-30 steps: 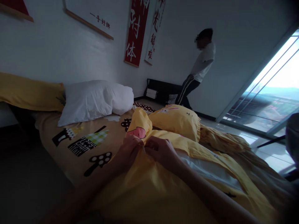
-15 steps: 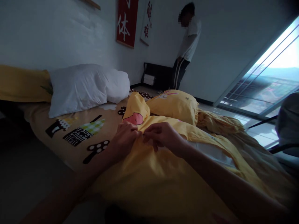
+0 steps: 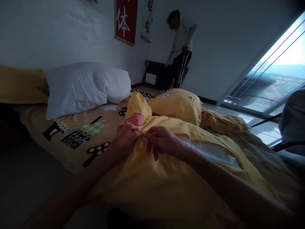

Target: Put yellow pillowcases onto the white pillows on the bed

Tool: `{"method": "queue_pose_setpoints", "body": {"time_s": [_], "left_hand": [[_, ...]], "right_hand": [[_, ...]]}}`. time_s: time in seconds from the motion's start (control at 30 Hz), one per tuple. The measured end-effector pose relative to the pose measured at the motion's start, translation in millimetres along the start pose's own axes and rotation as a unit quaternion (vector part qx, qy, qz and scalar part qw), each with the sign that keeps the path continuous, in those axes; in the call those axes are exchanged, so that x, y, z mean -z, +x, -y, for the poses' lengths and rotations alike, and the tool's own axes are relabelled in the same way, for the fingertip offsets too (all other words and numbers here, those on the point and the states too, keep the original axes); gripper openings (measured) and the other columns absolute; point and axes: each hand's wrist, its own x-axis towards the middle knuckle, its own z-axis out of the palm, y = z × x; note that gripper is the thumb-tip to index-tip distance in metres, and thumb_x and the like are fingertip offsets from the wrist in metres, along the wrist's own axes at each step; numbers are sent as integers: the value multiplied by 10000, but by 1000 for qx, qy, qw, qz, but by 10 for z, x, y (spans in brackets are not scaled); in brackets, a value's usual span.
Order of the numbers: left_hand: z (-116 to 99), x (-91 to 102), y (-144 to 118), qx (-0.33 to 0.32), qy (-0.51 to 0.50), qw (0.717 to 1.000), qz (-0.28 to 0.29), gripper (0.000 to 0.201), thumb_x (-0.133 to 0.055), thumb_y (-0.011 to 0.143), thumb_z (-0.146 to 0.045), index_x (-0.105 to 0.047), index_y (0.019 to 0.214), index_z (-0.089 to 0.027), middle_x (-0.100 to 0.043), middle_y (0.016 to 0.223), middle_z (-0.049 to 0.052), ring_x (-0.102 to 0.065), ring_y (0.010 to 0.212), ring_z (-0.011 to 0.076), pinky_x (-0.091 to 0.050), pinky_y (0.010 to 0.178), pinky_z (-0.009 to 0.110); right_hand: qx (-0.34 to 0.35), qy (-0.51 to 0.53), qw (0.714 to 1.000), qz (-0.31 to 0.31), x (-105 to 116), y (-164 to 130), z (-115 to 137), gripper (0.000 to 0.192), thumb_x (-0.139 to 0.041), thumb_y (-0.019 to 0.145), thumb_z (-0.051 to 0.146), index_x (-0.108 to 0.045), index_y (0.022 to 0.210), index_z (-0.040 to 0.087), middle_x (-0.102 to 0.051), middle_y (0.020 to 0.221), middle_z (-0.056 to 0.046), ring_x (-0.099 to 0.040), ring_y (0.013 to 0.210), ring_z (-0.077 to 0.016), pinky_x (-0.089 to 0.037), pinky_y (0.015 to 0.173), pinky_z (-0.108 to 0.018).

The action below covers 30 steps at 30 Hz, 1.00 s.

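Note:
A yellow cover (image 3: 164, 178) with a pink printed figure lies in front of me, its long opening showing white filling (image 3: 212, 151) on the right. My left hand (image 3: 127, 135) is closed on the cover's edge just below the pink print. Close beside it, fingertips nearly meeting, my right hand (image 3: 162, 140) pinches the same edge at the opening's near end, its lower fingers hanging loose. Whatever small part lies between the fingertips is too dark to make out.
Beyond the cover lies a yellow pillow (image 3: 178, 105) with a rabbit print. A white pillow (image 3: 88, 86) rests on the patterned bed sheet (image 3: 69, 159) at left. A person (image 3: 182, 47) stands at the far wall. A chair (image 3: 292, 124) is at right.
The person at the back has bent forward and reached an arm down. My hands keep pinching the cover's edge, the right fingers shifting slightly. The view has tilted a little.

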Motion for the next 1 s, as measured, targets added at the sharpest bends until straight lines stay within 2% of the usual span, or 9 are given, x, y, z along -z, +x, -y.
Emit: {"method": "queue_pose_setpoints", "body": {"time_s": [0.13, 0.27, 0.37, 0.53, 0.67, 0.77, 0.87, 0.93, 1.0], "left_hand": [[151, 63, 44, 6, -11, 1000, 19, 97, -498, 928, -173, -582, 880, -167, -630, 850, 22, -588, 850, 137, -402, 796, 297], [337, 179, 60, 137, -29, 990, 20, 106, -542, 901, -245, -594, 846, -171, -629, 853, 9, -593, 825, 141, -436, 765, 268], [433, 223, 16, 216, -31, 976, 27, 140, -552, 888, -291, -594, 854, -161, -620, 856, -4, -576, 811, 132, -445, 766, 249], [518, 189, -68, 319, -5, 948, -1, 173, -552, 852, -339, -590, 879, -173, -624, 899, -25, -567, 844, 133, -453, 822, 261], [536, 110, -31, 359, 10, 933, -1, 233, -547, 799, -401, -595, 864, -183, -644, 899, -17, -576, 841, 154, -452, 818, 279], [538, 17, 50, 350, 21, 936, 11, 278, -522, 777, -438, -595, 847, -179, -646, 890, 5, -585, 841, 171, -453, 812, 289], [554, -28, 103, 350, 19, 934, 67, 281, -508, 780, -444, -600, 826, -183, -636, 822, 8, -587, 790, 172, -452, 780, 284], [547, 45, 84, 323, 15, 940, 113, 287, -506, 804, -451, -611, 875, -193, -632, 847, 0, -587, 800, 159, -456, 780, 271], [493, 231, 14, 290, 44, 948, 122, 324, -481, 864, -453, -599, 1019, -195, -623, 980, 13, -584, 893, 160, -465, 824, 286]], "right_hand": [[-10, -231, 970, -68, 132, 22, 92, 311, -479, 818, 139, -493, 509, 173, -597, 456, -17, -483, 296, -91, -354, 352, -192], [-94, -436, 892, -68, 446, -35, 219, 297, -502, 708, 80, -493, 423, 163, -495, 351, -3, -457, 306, -87, -372, 399, -189], [-169, -502, 847, -48, 803, -200, 179, 236, -497, 713, 111, -558, 486, 136, -524, 410, -9, -461, 352, -81, -356, 411, -179], [-292, -512, 805, -68, 1491, -836, -293, 263, -482, 774, 82, -562, 527, 126, -569, 481, -31, -467, 390, -77, -351, 435, -174], [-364, -508, 771, -123, 1800, -1390, -802, 243, -439, 847, 105, -589, 657, 119, -621, 564, -63, -486, 388, -96, -336, 420, -200], [-355, -532, 750, -169, 1798, -1581, -1054, 193, -451, 844, 95, -609, 735, 115, -674, 734, -124, -606, 575, -154, -345, 485, -226], [-304, -563, 735, -225, 1691, -1713, -1089, 227, -396, 901, 153, -617, 858, 130, -672, 880, -156, -638, 772, -212, -362, 567, -271], [-238, -569, 728, -299, 1597, -1915, -1027, 228, -383, 944, 220, -599, 977, 155, -668, 888, -123, -629, 743, -186, -392, 593, -277], [-160, -571, 704, -391, 1481, -2252, -963, 219, -439, 953, 281, -574, 1087, 171, -657, 944, -89, -618, 749, -151, -449, 645, -267]]}}
